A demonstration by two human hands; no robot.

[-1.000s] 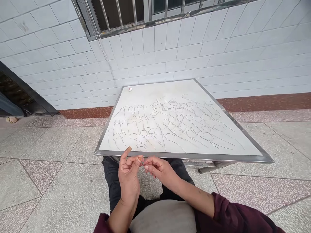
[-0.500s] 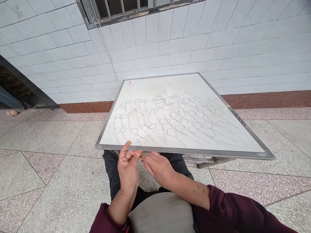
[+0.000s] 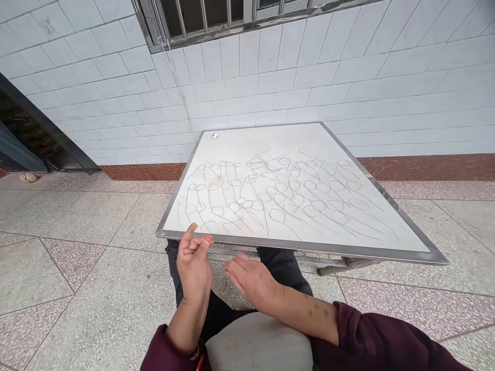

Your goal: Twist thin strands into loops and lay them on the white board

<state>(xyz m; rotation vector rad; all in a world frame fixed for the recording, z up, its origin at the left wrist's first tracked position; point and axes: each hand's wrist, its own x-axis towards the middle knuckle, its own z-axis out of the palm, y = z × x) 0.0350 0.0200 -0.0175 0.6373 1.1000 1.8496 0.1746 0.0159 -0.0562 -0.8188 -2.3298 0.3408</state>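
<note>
My left hand (image 3: 195,270) is raised at the near edge of the white table (image 3: 263,136). Its thumb and forefinger are pinched on a thin looped wire (image 3: 209,222), whose round loop shows just above the fingertips against the tabletop. A tan wrap covers the tip of one raised finger. To the right, a short gap away, my right hand (image 3: 253,282) is closed with its fingers curled down. Whatever its fingertips hold, if anything, is hidden. Many similar thin wires with round loops (image 3: 277,214) lie in rough rows over the tabletop.
A tangled heap of wires (image 3: 268,164) lies toward the table's far side. A small red-and-white object (image 3: 215,136) sits at the far left corner. Metal trim (image 3: 309,247) borders the table, which stands by a tiled wall (image 3: 240,103). My legs are under its near edge.
My hands, close together at the fingertips before, are now apart. The left hand has moved left with the wire loop, while the right is slightly lower. The view has shifted a little.
</note>
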